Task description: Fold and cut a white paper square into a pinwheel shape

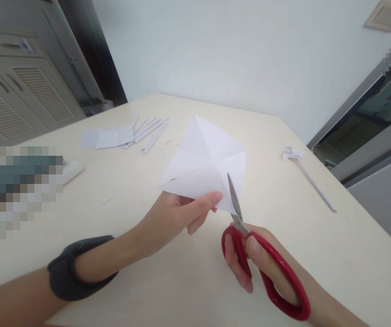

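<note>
Paper (205, 160), a creased white sheet, is held up off the worktop (334, 254) by the left hand (176, 215), whose grip is pinched together on the sheet's near edge, thumb on top. Just right of that pinch, the scissors (263, 268) sit in the right hand (249, 263), fingers closed through the red handles, and the blades look nearly shut on the paper's near corner. The risk here, as I judge it, is how close the left thumb lies to the blades: a slip or a hurried snip could nick it, and with the sheet held only at one edge it may sag or twist, so a cut could wander off the crease or tear. A dark band (74, 270) wraps the left wrist. Beyond the paper, to its left, lie paper strips (149, 131) and a small sheet (108, 137); to its right lies a pinwheel (300, 165) on a thin stick. No containers show anywhere on the worktop.
</note>
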The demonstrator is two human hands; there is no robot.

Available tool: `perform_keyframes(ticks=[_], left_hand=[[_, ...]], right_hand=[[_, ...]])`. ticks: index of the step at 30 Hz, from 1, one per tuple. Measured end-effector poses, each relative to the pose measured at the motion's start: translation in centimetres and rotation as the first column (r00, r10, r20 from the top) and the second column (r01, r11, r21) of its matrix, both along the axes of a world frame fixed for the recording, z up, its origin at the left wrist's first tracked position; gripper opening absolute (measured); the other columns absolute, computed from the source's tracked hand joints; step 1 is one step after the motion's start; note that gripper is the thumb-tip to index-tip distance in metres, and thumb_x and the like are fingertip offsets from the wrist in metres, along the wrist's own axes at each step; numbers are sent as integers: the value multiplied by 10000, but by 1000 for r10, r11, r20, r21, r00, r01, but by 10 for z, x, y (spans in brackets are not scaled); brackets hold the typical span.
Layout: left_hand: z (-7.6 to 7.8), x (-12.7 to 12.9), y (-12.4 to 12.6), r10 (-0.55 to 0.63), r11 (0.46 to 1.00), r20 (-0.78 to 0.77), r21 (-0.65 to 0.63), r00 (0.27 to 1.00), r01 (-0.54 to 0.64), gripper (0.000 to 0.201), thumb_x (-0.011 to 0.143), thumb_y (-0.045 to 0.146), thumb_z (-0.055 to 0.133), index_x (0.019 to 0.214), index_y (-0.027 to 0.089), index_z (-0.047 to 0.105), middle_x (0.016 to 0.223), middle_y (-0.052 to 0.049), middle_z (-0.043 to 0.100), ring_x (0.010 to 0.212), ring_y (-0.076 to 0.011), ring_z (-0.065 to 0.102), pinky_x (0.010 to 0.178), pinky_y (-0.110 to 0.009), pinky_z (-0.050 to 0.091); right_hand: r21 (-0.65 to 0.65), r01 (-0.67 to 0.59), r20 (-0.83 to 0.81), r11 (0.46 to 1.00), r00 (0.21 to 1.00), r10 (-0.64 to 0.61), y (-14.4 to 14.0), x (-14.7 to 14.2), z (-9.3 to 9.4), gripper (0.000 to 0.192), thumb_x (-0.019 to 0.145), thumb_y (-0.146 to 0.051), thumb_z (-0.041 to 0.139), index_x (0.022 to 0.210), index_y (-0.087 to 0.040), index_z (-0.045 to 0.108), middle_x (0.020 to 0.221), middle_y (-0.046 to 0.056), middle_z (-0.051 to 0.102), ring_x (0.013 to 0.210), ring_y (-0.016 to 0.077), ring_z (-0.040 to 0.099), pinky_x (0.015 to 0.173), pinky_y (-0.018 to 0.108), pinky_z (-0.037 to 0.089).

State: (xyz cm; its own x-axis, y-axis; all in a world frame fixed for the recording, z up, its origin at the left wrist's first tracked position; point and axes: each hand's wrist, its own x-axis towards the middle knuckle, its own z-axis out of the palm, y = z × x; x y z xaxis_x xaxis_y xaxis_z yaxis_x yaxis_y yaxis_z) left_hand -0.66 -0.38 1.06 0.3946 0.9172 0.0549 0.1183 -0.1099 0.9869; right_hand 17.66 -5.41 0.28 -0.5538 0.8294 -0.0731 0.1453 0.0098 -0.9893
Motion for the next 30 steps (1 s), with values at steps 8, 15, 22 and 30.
perform_keyframes(ticks=[8,15,22,30], left_hand=[[11,2,-1,-86,995,-143,-58,986,78,500,859,306,460,396,184,320,378,47,334,421,-78,411,500,-192,421],[11,3,-1,-77,996,-145,-56,986,70,502,859,306,459,393,184,318,375,48,328,418,-75,409,494,-186,418],[8,-1,-1,-88,996,-142,-28,986,84,499,861,332,468,406,177,333,379,50,349,409,-72,407,496,-194,416],[15,2,-2,-136,990,-197,-3,971,138,460,850,259,490,412,168,379,370,56,344,416,-67,419,478,-183,391]], right_hand=[[7,-25,-35,1000,999,25,1,1,-4,456,942,-523,230,789,-164,466,650,12,459,603,127,434,650,288,371],[72,-15,23,997,1000,13,2,2,-5,498,942,-527,215,681,-171,446,614,15,467,598,128,442,641,283,357],[44,-3,33,999,999,2,0,4,-9,482,925,-553,260,687,-184,459,545,4,476,573,137,449,633,283,358],[15,-14,-48,1000,999,15,-1,1,-1,437,947,-500,246,750,-173,459,672,27,482,623,138,467,614,276,393]])
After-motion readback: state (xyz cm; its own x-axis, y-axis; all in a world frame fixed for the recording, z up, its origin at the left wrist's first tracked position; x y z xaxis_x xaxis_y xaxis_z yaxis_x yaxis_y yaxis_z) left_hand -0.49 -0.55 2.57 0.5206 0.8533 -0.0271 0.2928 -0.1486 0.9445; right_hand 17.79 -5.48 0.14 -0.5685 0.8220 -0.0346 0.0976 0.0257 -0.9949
